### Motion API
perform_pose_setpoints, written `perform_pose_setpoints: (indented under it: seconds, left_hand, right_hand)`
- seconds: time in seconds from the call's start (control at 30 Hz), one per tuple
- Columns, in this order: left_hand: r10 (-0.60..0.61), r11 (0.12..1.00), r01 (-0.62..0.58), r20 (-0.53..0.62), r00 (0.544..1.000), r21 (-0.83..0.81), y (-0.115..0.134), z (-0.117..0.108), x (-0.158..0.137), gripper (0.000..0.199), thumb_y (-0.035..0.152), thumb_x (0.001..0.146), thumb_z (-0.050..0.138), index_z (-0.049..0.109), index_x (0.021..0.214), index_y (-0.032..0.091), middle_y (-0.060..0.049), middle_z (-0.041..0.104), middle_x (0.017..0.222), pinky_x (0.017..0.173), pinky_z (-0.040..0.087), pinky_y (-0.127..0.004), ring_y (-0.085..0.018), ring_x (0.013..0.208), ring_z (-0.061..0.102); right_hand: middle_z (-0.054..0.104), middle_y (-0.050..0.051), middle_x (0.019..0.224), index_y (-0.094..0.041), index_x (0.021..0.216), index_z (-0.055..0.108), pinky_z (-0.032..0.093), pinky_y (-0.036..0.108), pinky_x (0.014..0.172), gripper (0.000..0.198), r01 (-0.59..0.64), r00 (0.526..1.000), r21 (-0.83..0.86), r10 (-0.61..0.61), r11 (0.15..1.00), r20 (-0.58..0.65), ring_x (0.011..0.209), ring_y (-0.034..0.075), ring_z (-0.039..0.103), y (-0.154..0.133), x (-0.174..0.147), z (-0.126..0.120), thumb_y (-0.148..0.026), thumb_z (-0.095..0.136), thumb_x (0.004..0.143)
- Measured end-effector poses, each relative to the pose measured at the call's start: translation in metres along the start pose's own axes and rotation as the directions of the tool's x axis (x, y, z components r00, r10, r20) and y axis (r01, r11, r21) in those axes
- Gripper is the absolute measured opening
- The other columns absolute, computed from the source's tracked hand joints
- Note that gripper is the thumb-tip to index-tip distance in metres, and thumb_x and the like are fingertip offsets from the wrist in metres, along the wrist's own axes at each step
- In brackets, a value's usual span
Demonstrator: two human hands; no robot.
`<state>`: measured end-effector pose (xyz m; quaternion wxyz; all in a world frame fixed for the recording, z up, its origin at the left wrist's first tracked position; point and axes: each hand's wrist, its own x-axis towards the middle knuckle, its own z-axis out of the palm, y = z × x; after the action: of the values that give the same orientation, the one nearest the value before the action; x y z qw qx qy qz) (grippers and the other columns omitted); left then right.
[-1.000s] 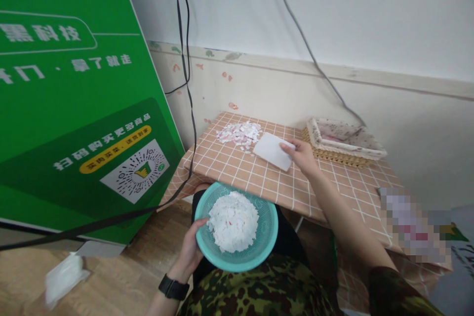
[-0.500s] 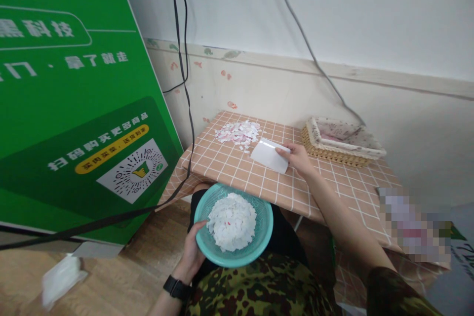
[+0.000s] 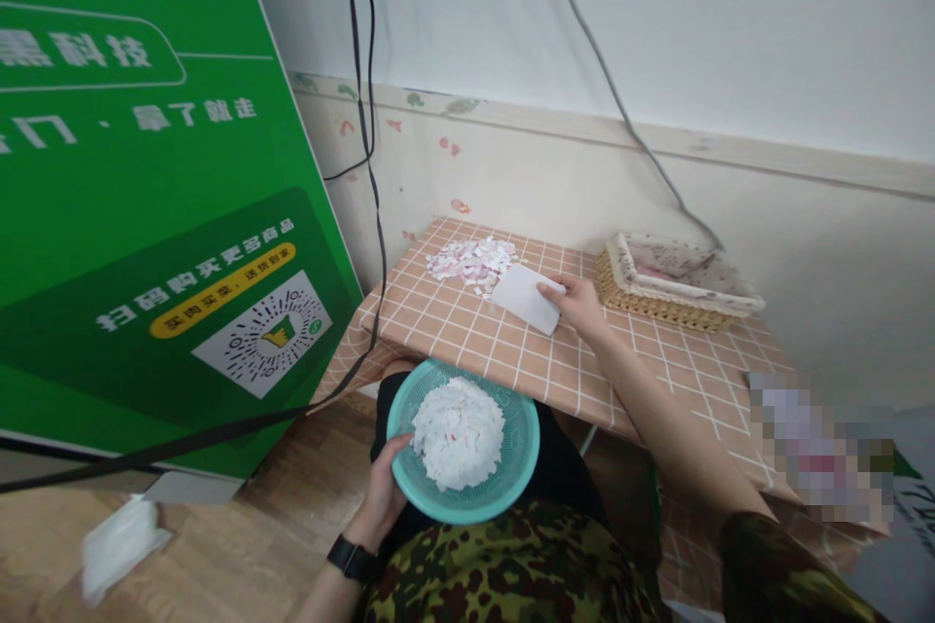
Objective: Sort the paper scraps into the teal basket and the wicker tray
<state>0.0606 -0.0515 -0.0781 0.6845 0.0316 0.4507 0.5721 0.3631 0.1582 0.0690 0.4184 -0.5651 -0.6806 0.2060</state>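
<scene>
My left hand (image 3: 385, 485) grips the left rim of a round teal plastic colander (image 3: 520, 453), which rests over my lap just below the table edge. Heaped inside it are white paper scraps (image 3: 459, 433). My right hand (image 3: 577, 307) is closed on the right side of a white card (image 3: 527, 299), held low over the table. The card's left edge is beside a loose pile of white and pinkish paper scraps (image 3: 471, 261) at the table's far left. Whether the card touches the tabletop I cannot tell.
A wicker basket (image 3: 668, 307) with a cloth lining stands at the back right of the checked tablecloth (image 3: 467, 331). A dark strap (image 3: 378, 253) hangs down at the left, before a green printed panel (image 3: 219, 165). A white packet (image 3: 124, 545) lies on the floor.
My right hand has shifted slightly left and away from me, turning the card flatter and nearer the scrap pile. My left hand still holds the colander.
</scene>
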Motion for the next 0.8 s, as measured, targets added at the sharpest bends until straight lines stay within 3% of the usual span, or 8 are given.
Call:
perform_pose_setpoints:
  seconds: [0.3,0.47,0.8]
  left_hand:
    - [-0.006,1.000,0.006,0.008,1.000,0.003,0.000,0.002,-0.003,0.015,0.016,0.069,0.063,0.069,0.081,0.010,-0.009,0.074,0.076,0.075,0.052,-0.036,-0.023,0.069,0.068]
    - [-0.002,1.000,0.002,0.009,1.000,0.016,0.001,0.002,-0.003,0.014,0.018,0.069,0.064,0.069,0.080,0.010,-0.009,0.074,0.075,0.073,0.053,-0.036,-0.023,0.068,0.068]
    - [-0.008,1.000,0.008,0.016,1.000,0.011,0.001,-0.002,-0.001,0.017,0.020,0.068,0.066,0.069,0.081,0.010,-0.008,0.074,0.074,0.073,0.052,-0.035,-0.023,0.068,0.068]
  right_hand:
    - [0.068,0.006,0.075,-0.013,0.087,0.069,0.041,0.027,0.052,0.042,0.002,0.997,-0.017,-0.003,1.000,-0.076,0.065,0.020,0.059,0.003,0.010,0.003,-0.050,0.055,0.074]
    - [0.069,0.006,0.079,-0.015,0.091,0.070,0.043,0.030,0.060,0.038,0.088,0.992,-0.115,-0.097,0.989,-0.080,0.070,0.022,0.061,-0.005,0.023,-0.004,-0.047,0.054,0.076]
    - [0.069,0.006,0.099,-0.020,0.102,0.068,0.044,0.032,0.074,0.031,0.329,0.937,-0.197,-0.293,0.923,0.191,0.086,0.022,0.063,-0.048,0.037,0.010,-0.039,0.053,0.082]
